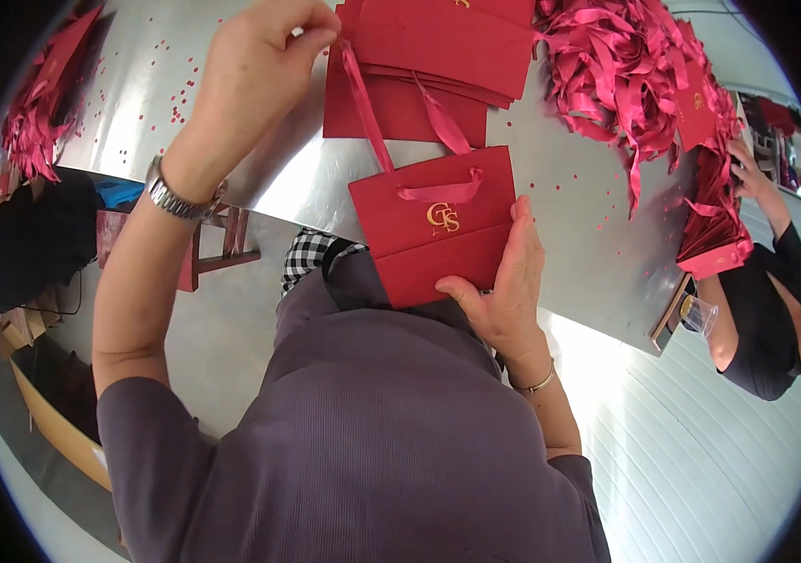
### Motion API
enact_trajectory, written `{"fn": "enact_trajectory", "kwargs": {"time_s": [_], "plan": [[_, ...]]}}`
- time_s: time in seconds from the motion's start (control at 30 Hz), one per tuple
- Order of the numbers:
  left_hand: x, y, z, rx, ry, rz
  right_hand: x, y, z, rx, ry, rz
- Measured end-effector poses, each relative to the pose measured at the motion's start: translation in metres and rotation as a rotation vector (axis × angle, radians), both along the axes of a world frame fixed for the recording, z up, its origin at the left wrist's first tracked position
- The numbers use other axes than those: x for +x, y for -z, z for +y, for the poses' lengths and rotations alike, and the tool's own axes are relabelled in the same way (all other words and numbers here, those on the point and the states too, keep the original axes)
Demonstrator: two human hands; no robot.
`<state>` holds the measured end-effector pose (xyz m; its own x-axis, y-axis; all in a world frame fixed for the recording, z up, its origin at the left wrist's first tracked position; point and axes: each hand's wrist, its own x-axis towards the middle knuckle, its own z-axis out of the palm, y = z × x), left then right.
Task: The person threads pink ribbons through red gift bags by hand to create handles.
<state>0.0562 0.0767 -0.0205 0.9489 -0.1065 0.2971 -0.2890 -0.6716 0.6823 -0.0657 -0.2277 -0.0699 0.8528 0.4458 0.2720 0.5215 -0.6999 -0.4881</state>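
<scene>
A small red paper gift bag (442,253) with a gold emblem lies flat near the table's front edge, just above my lap. My right hand (503,281) grips its lower right corner, thumb on the front and fingers along the side. From its top a pink-red ribbon (363,108) runs up to my left hand (269,61), whose fingers are pinched at the ribbon's upper end. Another ribbon strand (442,117) rises loose behind the bag, and a short loop hangs across its front. Beyond it lies a stack of flat red bags (438,47).
A big heap of ribboned bags (616,75) covers the table's right side; more ribboned bags (39,122) lie far left. Small red paper dots dot the metal tabletop (278,178). At right, a co-worker's hand (747,169) touches upright bags near a clear plastic cup (699,316). A wooden stool (222,249) stands below.
</scene>
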Motion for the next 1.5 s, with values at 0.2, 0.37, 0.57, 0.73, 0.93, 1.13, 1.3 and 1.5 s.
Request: {"fn": "enact_trajectory", "kwargs": {"time_s": [0.2,0.37,0.57,0.73,0.93,1.13,1.3,1.5], "plan": [[-0.014,0.013,-0.039,0.147,0.171,-0.24,-0.001,-0.003,0.001,-0.013,0.012,-0.02],[-0.009,0.025,-0.059,0.394,0.333,-0.104,0.0,-0.003,0.0,-0.013,0.007,-0.035],[-0.005,0.045,-0.055,0.315,0.209,-0.176,0.001,-0.003,0.001,-0.009,0.029,-0.018],[-0.007,0.05,-0.057,0.221,0.065,-0.237,0.003,-0.005,0.0,-0.017,0.03,-0.018],[-0.022,0.014,-0.068,-0.007,-0.045,-0.129,0.003,-0.009,-0.001,0.027,0.036,0.046],[-0.051,0.006,-0.079,0.131,0.146,0.255,0.007,-0.031,-0.006,-0.005,-0.119,0.147],[-0.044,-0.007,-0.089,0.151,0.175,0.392,0.089,-0.031,-0.047,0.067,0.242,-0.282],[-0.048,-0.001,-0.096,0.232,0.177,0.357,0.151,-0.013,-0.061,-0.209,0.169,-0.258]]}}
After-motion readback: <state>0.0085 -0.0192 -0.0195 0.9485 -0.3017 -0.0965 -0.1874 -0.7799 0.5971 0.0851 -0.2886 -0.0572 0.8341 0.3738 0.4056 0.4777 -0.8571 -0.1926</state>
